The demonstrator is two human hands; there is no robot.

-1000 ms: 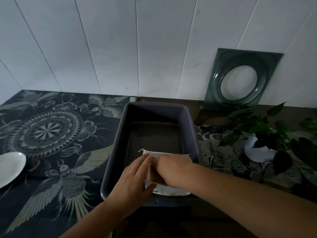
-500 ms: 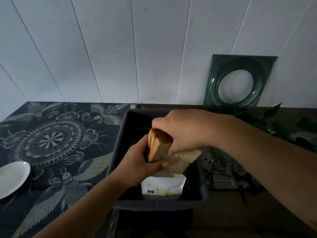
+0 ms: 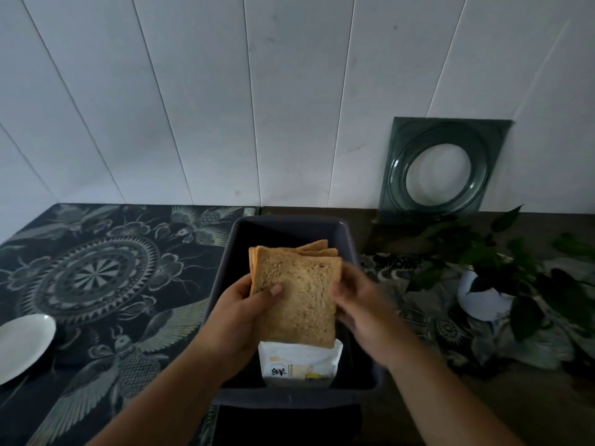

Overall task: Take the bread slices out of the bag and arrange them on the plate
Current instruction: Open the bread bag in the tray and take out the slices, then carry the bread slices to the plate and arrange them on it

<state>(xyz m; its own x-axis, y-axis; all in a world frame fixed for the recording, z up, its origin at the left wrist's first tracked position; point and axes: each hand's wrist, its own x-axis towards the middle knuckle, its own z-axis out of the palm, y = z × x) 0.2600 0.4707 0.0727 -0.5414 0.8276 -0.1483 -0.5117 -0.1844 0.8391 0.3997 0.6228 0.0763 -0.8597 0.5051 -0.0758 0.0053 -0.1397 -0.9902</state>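
On the left half of the counter lies a dark patterned cloth (image 3: 96, 284), largely bare, and it offers the widest open room. The white plate (image 3: 22, 346) sits at its far left edge, partly cut off by the frame, with nothing on it. In the centre stands a deep grey bin (image 3: 222, 284), its walls rising on all sides. To the right, a leafy plant (image 3: 502, 268) and a broken white pot (image 3: 483, 300) crowd the counter; a green glass panel (image 3: 444, 169) leans against the wall behind.

Progress, as judged: extraction is essentially done, arrangement not begun. The bread slices (image 3: 296, 294), a fanned stack, are raised above the bin. The white bag (image 3: 299, 362) stands in the bin's near end, directly under the stack; whether they still touch cannot be told.

The left hand (image 3: 238, 317) is clamped on the stack's left edge, thumb across the front face. The right hand (image 3: 360, 304) is blurred beside the right edge; its grip cannot be determined.

Remaining: carry the stack left over the bin wall, well across the cloth, to the plate.
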